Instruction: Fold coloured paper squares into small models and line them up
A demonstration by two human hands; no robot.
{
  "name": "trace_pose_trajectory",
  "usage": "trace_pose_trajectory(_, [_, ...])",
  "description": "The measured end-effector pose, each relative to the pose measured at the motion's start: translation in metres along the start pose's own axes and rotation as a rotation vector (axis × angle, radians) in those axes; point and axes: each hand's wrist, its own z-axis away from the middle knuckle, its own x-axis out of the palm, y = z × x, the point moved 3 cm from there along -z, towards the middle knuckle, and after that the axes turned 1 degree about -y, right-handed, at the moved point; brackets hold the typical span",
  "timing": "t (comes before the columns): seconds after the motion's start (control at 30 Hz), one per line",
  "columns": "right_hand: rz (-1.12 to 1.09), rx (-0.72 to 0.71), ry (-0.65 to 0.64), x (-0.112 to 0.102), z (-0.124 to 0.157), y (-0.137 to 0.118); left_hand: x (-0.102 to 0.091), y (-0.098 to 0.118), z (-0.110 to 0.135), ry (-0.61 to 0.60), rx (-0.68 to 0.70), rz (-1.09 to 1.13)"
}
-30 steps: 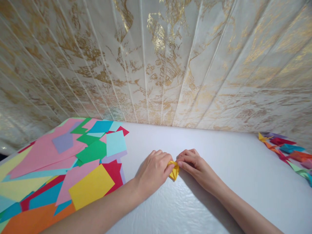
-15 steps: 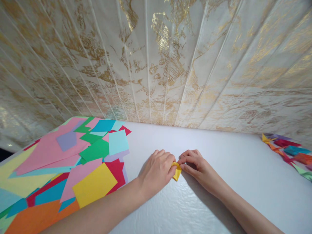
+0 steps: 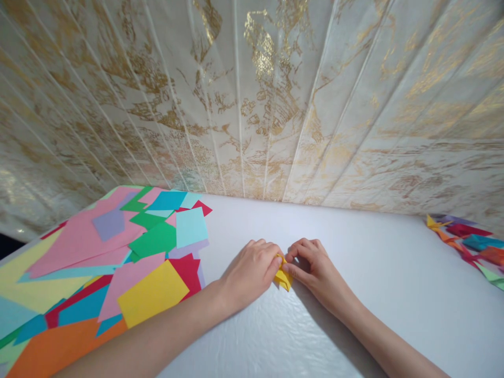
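Note:
A small piece of folded yellow paper (image 3: 283, 280) is held between both hands, just above or on the white table (image 3: 252, 336); I cannot tell whether it touches. My left hand (image 3: 254, 270) is closed, its thumb and fingers pinching the paper's upper left side and covering part of it. From the right, my right hand (image 3: 313, 265) grips the paper's upper right edge between thumb and fingertips. The paper's lower part shows below the fingers, with creased, angled layers.
Loose coloured sheets overlap on the left, among them a yellow sheet (image 3: 153, 294), a pink sheet (image 3: 90, 226) and a light blue sheet (image 3: 191, 227). Several folded paper pieces, including a yellow one (image 3: 435, 222), lie at the far right. A gold-patterned curtain (image 3: 252, 105) hangs behind the table.
My right thumb and fingers have shifted slightly left onto the folded paper, which looks turned a little. The left hand keeps its pinch, its fingers slightly moved.

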Motion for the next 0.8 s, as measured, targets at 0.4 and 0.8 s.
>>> trace_pose_trajectory(0.4, [0.051,-0.067,-0.019,-0.0024,0.0,-0.0019,-0.0012,0.0014,0.0007,0.044,-0.011,0.058])
trace_pose_trajectory(0.8, [-0.036,-0.005,-0.103,-0.0071,-0.0025,-0.0035,-0.0005,0.0049,0.0014,0.081,-0.035,0.144])
